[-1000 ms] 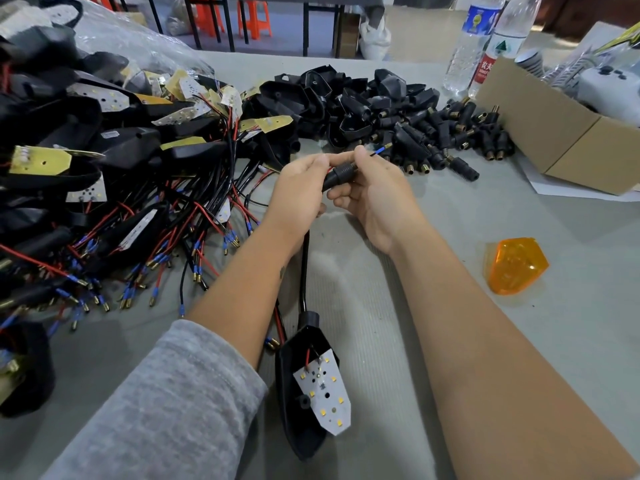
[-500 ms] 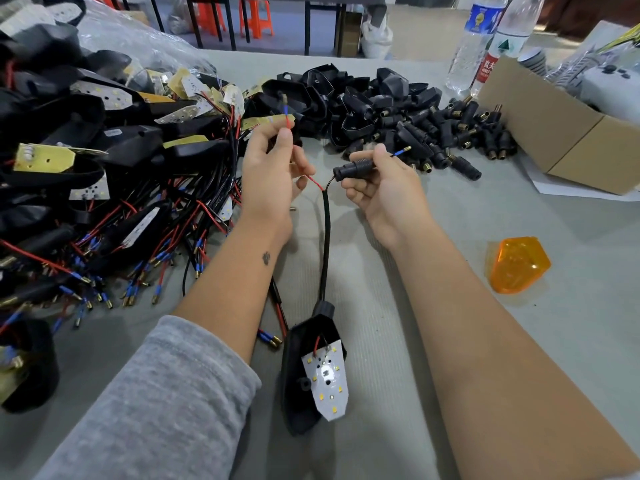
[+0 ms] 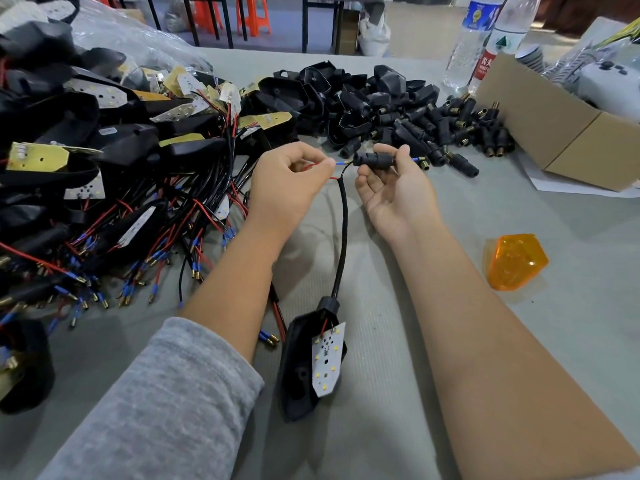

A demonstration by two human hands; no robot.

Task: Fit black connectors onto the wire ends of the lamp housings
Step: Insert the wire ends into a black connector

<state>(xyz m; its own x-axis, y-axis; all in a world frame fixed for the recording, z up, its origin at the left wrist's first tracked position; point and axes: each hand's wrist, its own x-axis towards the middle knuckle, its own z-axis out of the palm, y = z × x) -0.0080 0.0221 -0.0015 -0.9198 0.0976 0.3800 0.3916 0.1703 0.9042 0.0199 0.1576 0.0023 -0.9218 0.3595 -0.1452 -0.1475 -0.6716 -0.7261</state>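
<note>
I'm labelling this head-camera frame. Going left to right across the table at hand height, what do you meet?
Wired housings → left hand → connector → right hand → cardboard box.

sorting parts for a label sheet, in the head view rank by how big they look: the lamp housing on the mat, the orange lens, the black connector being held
1. lamp housing, though it lies nearest the camera, which inflates it
2. orange lens
3. black connector, pinched by the right hand, clearly smallest
</note>
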